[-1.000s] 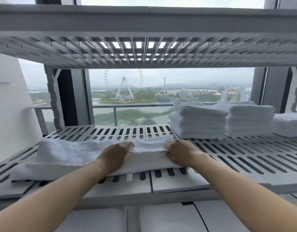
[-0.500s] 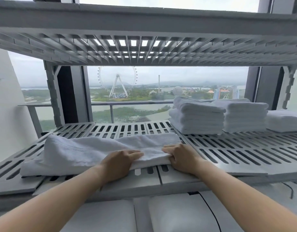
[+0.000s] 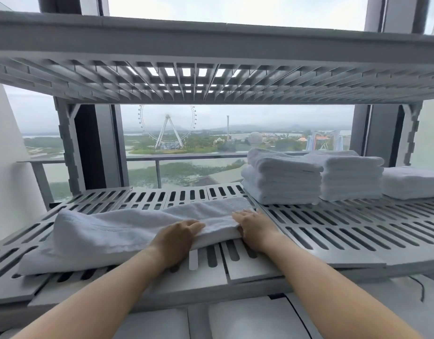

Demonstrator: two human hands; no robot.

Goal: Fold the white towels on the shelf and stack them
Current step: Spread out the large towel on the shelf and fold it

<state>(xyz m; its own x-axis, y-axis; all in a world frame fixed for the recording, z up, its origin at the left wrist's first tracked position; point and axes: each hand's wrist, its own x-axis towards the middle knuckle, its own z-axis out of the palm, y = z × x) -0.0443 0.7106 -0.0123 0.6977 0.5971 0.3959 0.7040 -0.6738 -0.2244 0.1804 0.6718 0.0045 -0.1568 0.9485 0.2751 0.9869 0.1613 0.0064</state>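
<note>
I have both hands at the right end of the towel [image 3: 118, 231], which lies on the shelf [image 3: 333, 231] as a long band. Its long axis runs left to right along the front and angles slightly back towards the right. Nearly all of its length stretches away to the left of my hands, so the free end is on my left side and well apart from either hand. The left hand [image 3: 179, 234] is the nearer one to that end. Its fingers curl over the near edge and hold the cloth. The right hand [image 3: 254, 227] rests on the very end of the band with the fingers fairly straight and spread, pressing rather than gripping. I cannot tell whether its thumb is tucked under. The towel is white terry, doubled lengthwise but rumpled, flatter and tighter under my hands and wider and slacker at the left. I judge the next fold runs across the long axis, bringing one end over the other, and the slack left part will need smoothing. The stacks [image 3: 282, 179] of folded towels sit back right, nearer my right hand.
</note>
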